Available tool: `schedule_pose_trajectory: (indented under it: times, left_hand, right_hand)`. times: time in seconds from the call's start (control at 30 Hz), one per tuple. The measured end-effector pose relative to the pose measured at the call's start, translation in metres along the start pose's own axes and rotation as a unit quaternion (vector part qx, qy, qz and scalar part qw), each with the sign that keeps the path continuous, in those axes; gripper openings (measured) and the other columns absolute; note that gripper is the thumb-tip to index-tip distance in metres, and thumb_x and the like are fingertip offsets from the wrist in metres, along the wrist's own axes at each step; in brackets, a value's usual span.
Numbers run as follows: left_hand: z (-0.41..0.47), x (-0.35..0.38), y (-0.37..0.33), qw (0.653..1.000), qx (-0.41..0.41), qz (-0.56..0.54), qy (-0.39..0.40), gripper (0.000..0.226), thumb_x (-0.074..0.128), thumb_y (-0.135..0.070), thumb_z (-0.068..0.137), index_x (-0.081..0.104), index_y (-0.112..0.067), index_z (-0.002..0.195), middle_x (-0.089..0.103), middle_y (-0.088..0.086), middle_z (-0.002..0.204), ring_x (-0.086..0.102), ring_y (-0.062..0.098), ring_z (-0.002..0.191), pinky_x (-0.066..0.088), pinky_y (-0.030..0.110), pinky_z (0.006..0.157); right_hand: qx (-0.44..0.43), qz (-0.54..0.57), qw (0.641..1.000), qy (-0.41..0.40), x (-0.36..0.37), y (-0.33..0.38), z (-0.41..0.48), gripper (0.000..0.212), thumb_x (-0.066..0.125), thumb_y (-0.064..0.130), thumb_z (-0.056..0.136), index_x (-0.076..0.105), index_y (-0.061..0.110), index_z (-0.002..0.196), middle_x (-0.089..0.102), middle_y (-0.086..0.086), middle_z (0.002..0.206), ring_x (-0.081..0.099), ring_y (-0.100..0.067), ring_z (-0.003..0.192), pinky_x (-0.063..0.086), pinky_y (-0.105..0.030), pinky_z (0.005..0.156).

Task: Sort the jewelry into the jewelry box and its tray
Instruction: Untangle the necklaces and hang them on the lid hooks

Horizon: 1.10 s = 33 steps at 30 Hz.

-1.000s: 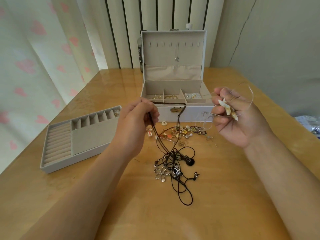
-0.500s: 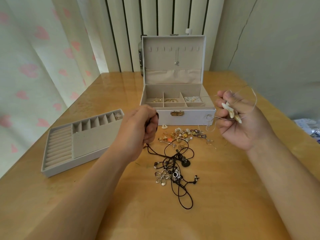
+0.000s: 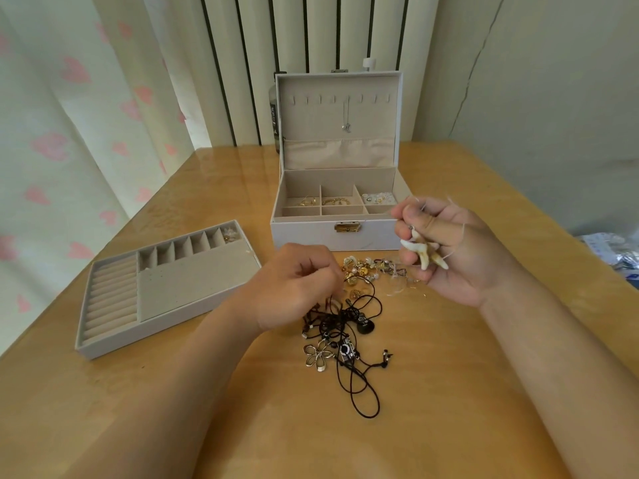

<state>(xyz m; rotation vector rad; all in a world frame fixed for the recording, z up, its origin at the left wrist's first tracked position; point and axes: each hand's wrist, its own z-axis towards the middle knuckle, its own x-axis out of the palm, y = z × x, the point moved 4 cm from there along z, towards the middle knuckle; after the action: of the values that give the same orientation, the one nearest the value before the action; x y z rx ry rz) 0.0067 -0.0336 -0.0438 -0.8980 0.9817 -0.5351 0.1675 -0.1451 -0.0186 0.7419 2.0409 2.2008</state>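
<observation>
The jewelry pile (black cords, gold bits) lies mid-table. The left hand, at its 10 o'clock, curls its fingers onto it; whether they pinch anything I cannot tell. The right hand, at 2 o'clock, grips pale tooth pendants. The jewelry box stands open at 12, the tray at 9.

Wooden worktop, glossy. Open jewelry box stood toward the far edge, lid upright. Tray lay flat to its left, apart from it. Small gold pieces were heaped just in front of the box. Nearer, a tangle of black cords lay with a flower pendant. Dark bottle stood behind the box; plastic packets lay at the right edge.
</observation>
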Motion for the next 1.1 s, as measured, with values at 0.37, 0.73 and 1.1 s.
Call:
schedule_pose_trajectory:
  times: [0.37, 0.73, 1.1]
  left_hand:
    - [0.006, 0.012, 0.005, 0.961, -0.091, -0.238, -0.112, 0.020, 0.065, -0.004, 0.093, 0.062, 0.001, 0.112, 0.070, 0.017, 0.081, 0.069, 0.028, 0.075, 0.057, 0.039, 0.073]
    - [0.007, -0.015, -0.003, 0.862, -0.099, -0.455, -0.200, 0.017, 0.044, -0.005, 0.102, 0.055, -0.012, 0.092, 0.042, 0.002, 0.064, 0.038, 0.012, 0.048, 0.054, 0.031, 0.053]
    - [0.011, 0.001, 0.005, 0.923, -0.074, -0.338, -0.167, 0.025, 0.067, 0.001, 0.087, 0.061, -0.004, 0.111, 0.062, 0.009, 0.088, 0.063, 0.021, 0.077, 0.051, 0.029, 0.060]
  right_hand:
    - [0.017, -0.106, 0.989, 0.103, 0.021, -0.014, -0.004, 0.017, 0.060, 0.019, 0.085, 0.066, 0.006, 0.094, 0.059, -0.008, 0.069, 0.065, -0.028, 0.052, 0.051, -0.030, 0.041]
    - [0.048, -0.120, 0.991, 0.019, 0.006, -0.014, 0.003, 0.024, 0.054, 0.023, 0.099, 0.070, 0.008, 0.091, 0.057, -0.007, 0.066, 0.047, -0.019, 0.040, 0.031, -0.020, 0.036]
    - [0.009, 0.048, 0.997, 0.061, 0.004, 0.002, 0.000, 0.017, 0.053, 0.020, 0.091, 0.058, 0.005, 0.089, 0.047, -0.004, 0.065, 0.035, -0.010, 0.040, 0.028, -0.019, 0.036]
